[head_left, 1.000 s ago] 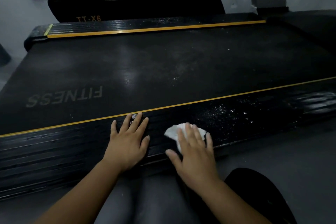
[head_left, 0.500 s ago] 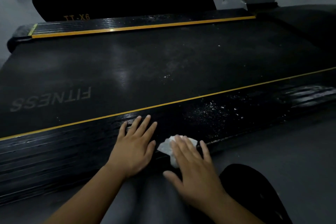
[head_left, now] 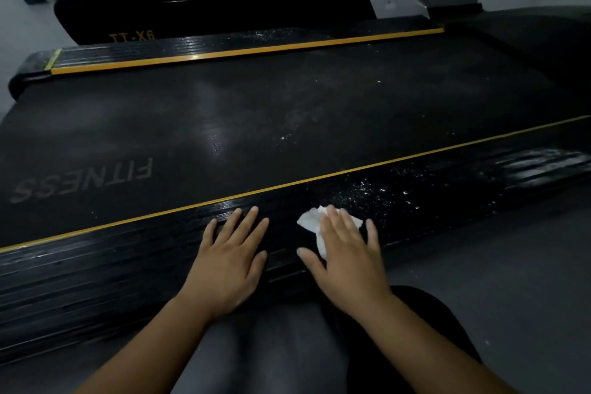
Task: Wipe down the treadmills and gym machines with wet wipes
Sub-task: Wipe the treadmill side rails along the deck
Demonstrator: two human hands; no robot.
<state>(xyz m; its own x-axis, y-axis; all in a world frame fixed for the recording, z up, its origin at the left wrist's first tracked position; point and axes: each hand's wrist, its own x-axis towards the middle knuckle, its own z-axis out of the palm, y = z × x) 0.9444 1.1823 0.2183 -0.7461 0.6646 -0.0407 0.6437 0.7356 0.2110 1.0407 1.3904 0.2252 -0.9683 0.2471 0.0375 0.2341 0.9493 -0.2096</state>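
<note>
Right hand (head_left: 347,265) slid crumpled white wipe (head_left: 308,222) forward on ribbed rail (head_left: 128,265).

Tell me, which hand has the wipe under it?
The right hand: its straight fingers press the white wipe onto the treadmill's near side rail. The left hand rests flat beside it with nothing underneath.

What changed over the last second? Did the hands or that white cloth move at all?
The right hand, pressing the white wipe flat on the treadmill's side rail, drew it back toward the near edge. It then pushed it forward again, closer to the white specks. Nothing was picked up or let go. The left hand stayed flat on the rail, and the specks are still there.
</note>
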